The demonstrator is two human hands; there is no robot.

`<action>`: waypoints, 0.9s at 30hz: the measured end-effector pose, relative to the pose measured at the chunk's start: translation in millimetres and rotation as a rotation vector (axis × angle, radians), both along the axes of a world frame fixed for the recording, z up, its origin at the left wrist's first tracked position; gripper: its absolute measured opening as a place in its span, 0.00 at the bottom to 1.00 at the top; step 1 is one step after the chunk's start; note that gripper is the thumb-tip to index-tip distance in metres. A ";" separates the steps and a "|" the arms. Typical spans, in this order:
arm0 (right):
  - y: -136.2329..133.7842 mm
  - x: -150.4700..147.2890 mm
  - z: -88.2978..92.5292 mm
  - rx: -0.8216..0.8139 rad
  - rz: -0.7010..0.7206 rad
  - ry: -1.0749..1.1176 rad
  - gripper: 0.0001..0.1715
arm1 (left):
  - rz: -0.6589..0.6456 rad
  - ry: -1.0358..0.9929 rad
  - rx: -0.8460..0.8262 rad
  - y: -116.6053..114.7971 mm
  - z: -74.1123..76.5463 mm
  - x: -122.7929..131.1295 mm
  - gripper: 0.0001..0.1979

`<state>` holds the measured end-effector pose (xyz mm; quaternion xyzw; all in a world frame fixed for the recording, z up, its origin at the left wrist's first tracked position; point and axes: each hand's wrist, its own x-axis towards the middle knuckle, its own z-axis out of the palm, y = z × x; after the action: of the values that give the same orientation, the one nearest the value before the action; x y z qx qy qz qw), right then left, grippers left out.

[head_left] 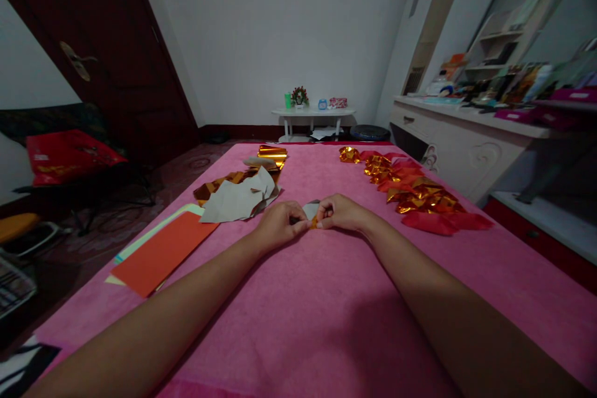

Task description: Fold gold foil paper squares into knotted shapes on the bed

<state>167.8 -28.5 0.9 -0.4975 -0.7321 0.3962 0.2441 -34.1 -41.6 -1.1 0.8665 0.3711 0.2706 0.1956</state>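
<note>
Near the middle of the pink-covered table, a small piece of gold foil paper with a greyish back is pinched between both hands. My left hand grips its left side with thumb and fingertips. On the opposite side, my right hand closes on it, fingers bent. Most of the piece is hidden behind the fingers. Just left of my left hand lies a torn grey-white sheet, beside crumpled gold foil and a roll of gold foil.
Orange paper tops a stack of coloured sheets at the left. Folded gold foil pieces and red paper pieces run along the right side. A white dresser stands beyond the right edge, and a chair with a red bag at left.
</note>
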 end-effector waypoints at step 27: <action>6.5 2.9 -2.7 0.151 -0.259 -0.219 0.57 | 0.257 0.069 -0.220 16.8 9.3 10.3 0.44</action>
<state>170.7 -22.0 -1.8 -0.6080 -0.7119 0.2488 0.2483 -23.7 -24.8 8.1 0.7941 0.5125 0.2211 0.2404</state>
